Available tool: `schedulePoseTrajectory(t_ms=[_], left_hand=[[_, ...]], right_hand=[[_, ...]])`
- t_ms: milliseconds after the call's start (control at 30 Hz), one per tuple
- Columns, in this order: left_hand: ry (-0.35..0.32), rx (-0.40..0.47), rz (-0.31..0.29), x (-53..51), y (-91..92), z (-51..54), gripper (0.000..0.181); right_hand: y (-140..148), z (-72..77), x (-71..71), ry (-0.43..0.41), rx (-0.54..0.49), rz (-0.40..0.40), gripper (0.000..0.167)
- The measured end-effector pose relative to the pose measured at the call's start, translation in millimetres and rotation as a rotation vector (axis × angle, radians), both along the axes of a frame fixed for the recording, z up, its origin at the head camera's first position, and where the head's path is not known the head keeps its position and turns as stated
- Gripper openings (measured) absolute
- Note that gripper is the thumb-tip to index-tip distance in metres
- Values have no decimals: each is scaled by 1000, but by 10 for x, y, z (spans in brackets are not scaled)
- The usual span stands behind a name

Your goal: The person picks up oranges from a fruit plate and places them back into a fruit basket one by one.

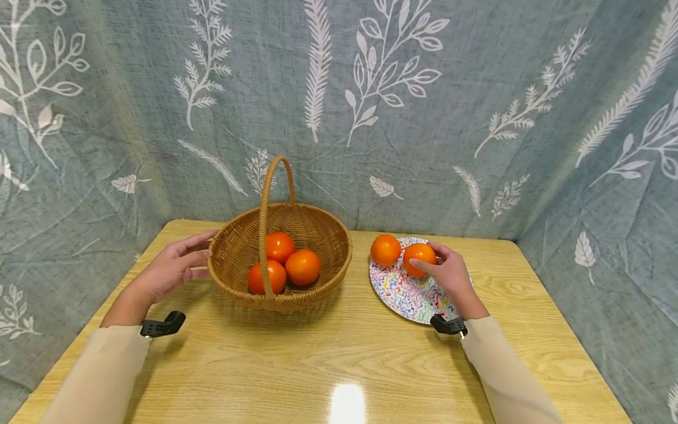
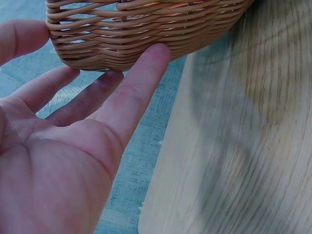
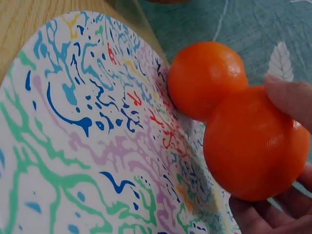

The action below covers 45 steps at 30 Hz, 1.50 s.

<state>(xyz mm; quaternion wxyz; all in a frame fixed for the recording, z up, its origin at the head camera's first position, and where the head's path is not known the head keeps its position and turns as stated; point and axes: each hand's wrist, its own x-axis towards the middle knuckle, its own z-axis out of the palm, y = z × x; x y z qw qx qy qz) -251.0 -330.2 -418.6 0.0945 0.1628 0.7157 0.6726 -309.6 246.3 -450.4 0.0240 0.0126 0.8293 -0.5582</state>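
Sleeves (image 1: 95,368) over table (image 1: 238,371) | basket handle (image 1: 263,227) partly hides oranges (image 1: 303,268) | curtain (image 1: 339,176) behind

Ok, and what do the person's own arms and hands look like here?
Plain beige long sleeves cover both arms: left sleeve, right sleeve. At each cuff sits a small black wrist device with an angled end, left device and right device. The left hand and right hand wear no gloves.

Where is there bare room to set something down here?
Widest: the table between the sleeves, in front of basket and plate. Narrower: the strip between basket and plate; the plate's near part is bare too. Crowded: the plate's far side, with two orange fruits and the right hand, and the basket's left, where the left hand is.
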Motion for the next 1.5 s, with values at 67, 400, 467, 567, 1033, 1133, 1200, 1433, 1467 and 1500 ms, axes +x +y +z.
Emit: schedulePoseTrajectory(t_ms=[67, 400, 467, 567, 1033, 1133, 1200, 1433, 1467, 1500], left_hand=[[-3, 0, 2, 0, -6, 8, 66], [-5, -2, -8, -2, -12, 24, 65], [-7, 1, -9, 1, -15, 26, 65], [-18, 10, -7, 5, -24, 24, 65], [-36, -59, 21, -8, -29, 7, 67], [-33, -70, 24, -10, -27, -2, 67], [-30, -71, 27, -10, -22, -5, 67], [-26, -89, 38, -17, -8, 5, 67], [-29, -81, 36, -16, -7, 9, 67], [-30, -72, 33, -15, -6, 16, 67]], right_hand=[[-9, 19, 10, 12, -6, 7, 85], [-79, 165, 75, 76, -63, 36, 77], [-114, 224, 92, 90, -79, 52, 76], [-174, 312, 109, 102, -105, 80, 75], [-575, 632, 139, 140, -163, 168, 69], [-653, 695, 146, 147, -171, 181, 66], [-702, 736, 150, 157, -172, 190, 65], [-832, 824, 126, 172, -169, 208, 61], [-854, 837, 119, 175, -173, 215, 60], [-878, 851, 112, 179, -179, 223, 60]])
